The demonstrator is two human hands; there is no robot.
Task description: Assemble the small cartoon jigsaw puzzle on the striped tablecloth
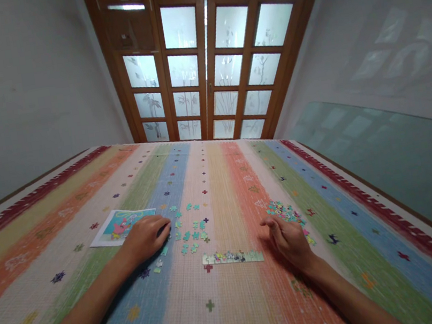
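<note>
Two hands flat: left hand (146,238) on teal jigsaw pieces (188,225).

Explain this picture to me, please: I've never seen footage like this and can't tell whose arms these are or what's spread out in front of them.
There is no machine here. The single picture comes from a camera worn on a person's head, looking forward and down, so the two bare arms reaching in from the bottom are that person's own. They rest on a striped mat in many colours. The left hand lies palm down beside a small printed picture, at the edge of a scatter of loose teal puzzle pieces. The right hand rests with curled fingers next to a pile of mixed-colour pieces. Between the hands lies a joined row of pieces. Whether either hand grips a piece cannot be told. Behind stands a wooden door with frosted panes.
</note>
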